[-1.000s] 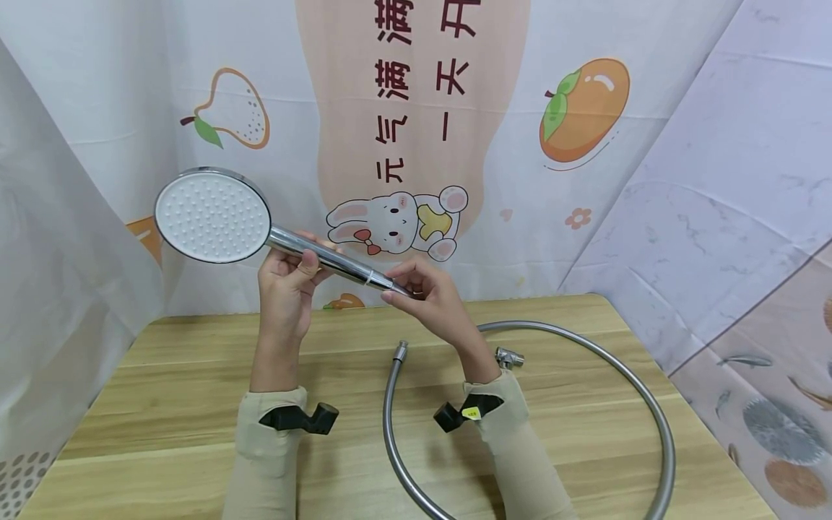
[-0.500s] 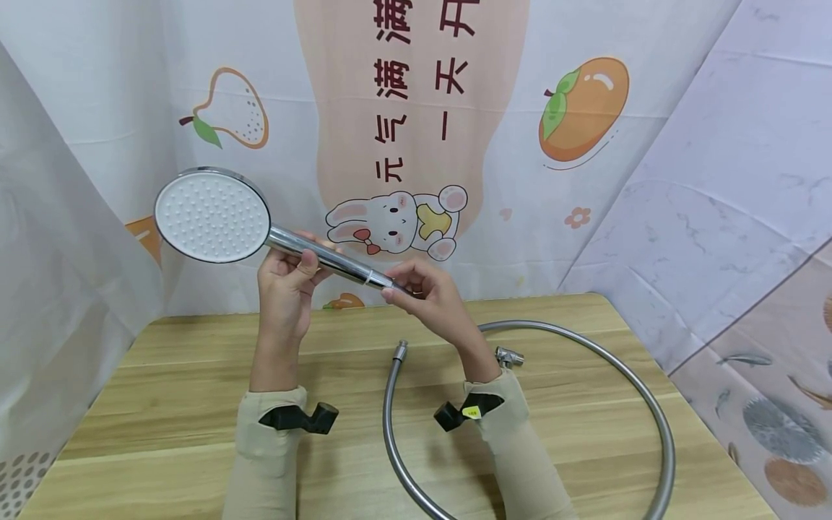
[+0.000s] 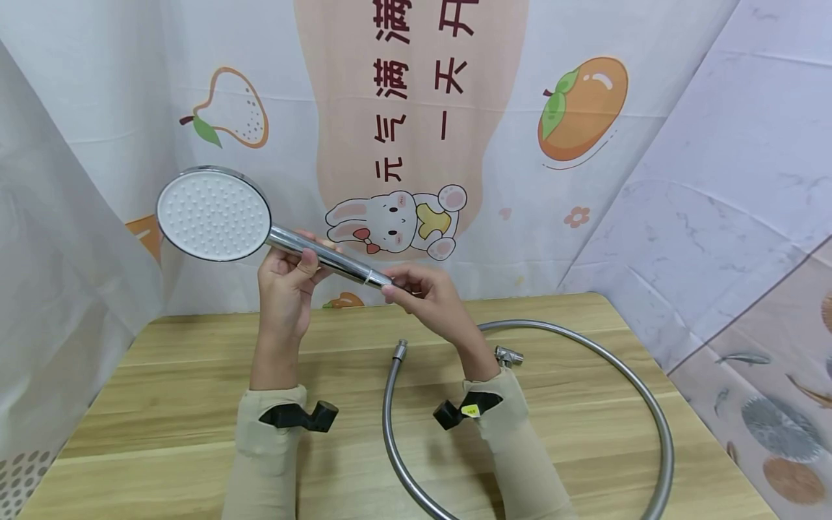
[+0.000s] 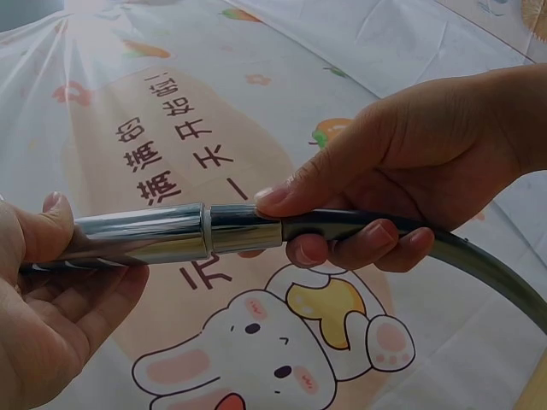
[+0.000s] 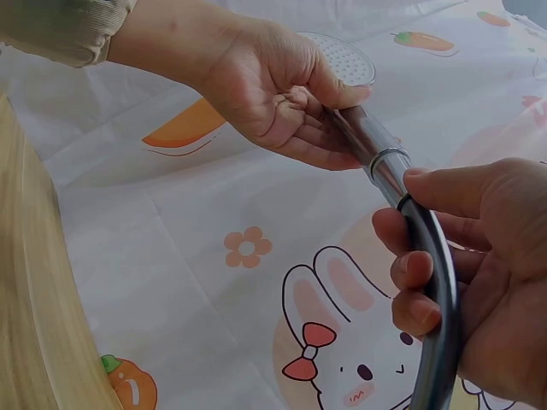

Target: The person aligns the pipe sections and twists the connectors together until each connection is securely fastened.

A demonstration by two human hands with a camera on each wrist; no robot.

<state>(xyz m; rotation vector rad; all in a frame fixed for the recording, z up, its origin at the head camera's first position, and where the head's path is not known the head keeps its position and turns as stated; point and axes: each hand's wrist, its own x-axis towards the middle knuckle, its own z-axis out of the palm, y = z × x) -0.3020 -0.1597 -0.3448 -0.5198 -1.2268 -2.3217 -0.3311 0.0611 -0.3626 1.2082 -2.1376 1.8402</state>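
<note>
A handheld shower head [image 3: 214, 213] with a white nozzle face and chrome rim is held above the table, its face toward the head camera. My left hand [image 3: 284, 310] grips its chrome handle [image 4: 141, 235], thumb on the near side. At the handle's lower end, a short chrome hose nut [image 4: 246, 229] meets it, with a thin pale ring at the joint. My right hand [image 3: 432, 300] pinches the nut and the start of the grey shower hose [image 5: 438, 316], fingers curled round them. Threads inside the joint are hidden.
The hose [image 3: 664, 433] loops over the wooden table [image 3: 162, 404] to the right. Its other end, a metal connector [image 3: 400, 351], lies between the forearms. A small chrome fitting [image 3: 510, 357] sits beside the right wrist. Printed cloth [image 3: 507, 238] hangs behind.
My right fingers have shifted slightly round the hose nut. The left hand and shower head have stayed almost in place.
</note>
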